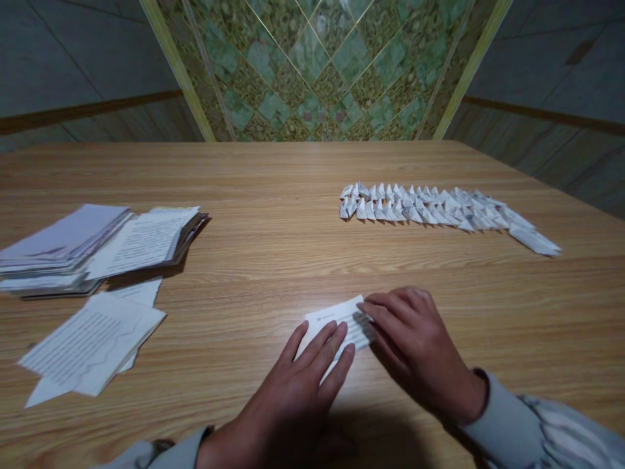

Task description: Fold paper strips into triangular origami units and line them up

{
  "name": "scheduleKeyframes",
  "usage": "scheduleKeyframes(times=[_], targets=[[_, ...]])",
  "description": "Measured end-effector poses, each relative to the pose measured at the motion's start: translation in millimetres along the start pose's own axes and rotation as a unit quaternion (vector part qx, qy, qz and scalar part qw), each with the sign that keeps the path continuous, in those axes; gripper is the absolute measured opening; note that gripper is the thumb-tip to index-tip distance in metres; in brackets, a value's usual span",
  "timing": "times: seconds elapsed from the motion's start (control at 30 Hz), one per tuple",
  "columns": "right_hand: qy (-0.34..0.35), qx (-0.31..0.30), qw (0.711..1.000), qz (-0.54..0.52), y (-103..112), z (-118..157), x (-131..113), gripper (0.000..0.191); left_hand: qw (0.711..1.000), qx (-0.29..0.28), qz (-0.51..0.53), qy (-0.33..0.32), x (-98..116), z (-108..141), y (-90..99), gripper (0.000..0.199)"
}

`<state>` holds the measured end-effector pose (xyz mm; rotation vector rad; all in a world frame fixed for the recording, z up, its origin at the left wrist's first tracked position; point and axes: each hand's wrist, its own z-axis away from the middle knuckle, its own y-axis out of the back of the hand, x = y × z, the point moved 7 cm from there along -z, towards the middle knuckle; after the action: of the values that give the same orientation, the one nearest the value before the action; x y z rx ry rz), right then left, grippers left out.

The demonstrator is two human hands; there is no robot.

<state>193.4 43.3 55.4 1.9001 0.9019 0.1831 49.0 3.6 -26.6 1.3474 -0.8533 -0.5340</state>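
Observation:
A small sheet of printed paper (336, 312) lies on the wooden table in front of me, apparently folded. My left hand (305, 378) rests flat over its near left part with the fingers spread. At the paper's right edge, my right hand (415, 339) has its fingers bent together, pinching the top right corner. The thumb of that hand is mostly hidden. Print shows on the paper's upper face between the two hands.
Two rows of folded paper pieces (415, 207) stretch along the table's right back. Stacked papers (73, 234) and booklets sit at the left, with several loose printed sheets (92, 339) nearer me. Beyond the wooden table (254, 260) rises a green tiled wall (312, 58).

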Motion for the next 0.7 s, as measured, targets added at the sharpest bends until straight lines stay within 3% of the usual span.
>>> scheduleKeyframes(times=[0.07, 0.27, 0.4, 0.6, 0.7], targets=[[0.053, 0.004, 0.999, -0.003, 2.0, 11.6, -15.6, 0.019, 1.000, 0.010, 0.001, -0.006, 0.5, 0.2, 2.6, 0.119], [0.063, -0.078, 0.994, 0.041, -10.9, 42.4, -22.5, 0.034, 1.000, 0.021, 0.005, -0.003, 3.1, -1.4, 16.5, 0.106], [0.078, -0.100, 0.989, 0.082, -8.1, 45.2, -18.2, 0.034, 1.000, 0.003, -0.005, -0.005, 1.9, 3.5, 24.3, 0.103], [0.072, -0.087, 0.989, 0.090, -1.8, 47.4, -13.7, 0.033, 0.999, 0.004, -0.036, 0.010, -8.3, 34.4, 33.5, 0.101], [0.067, -0.086, 0.991, 0.078, -2.6, 46.4, -12.9, 0.030, 0.998, 0.009, -0.056, 0.006, -10.2, 42.1, 40.2, 0.091]])
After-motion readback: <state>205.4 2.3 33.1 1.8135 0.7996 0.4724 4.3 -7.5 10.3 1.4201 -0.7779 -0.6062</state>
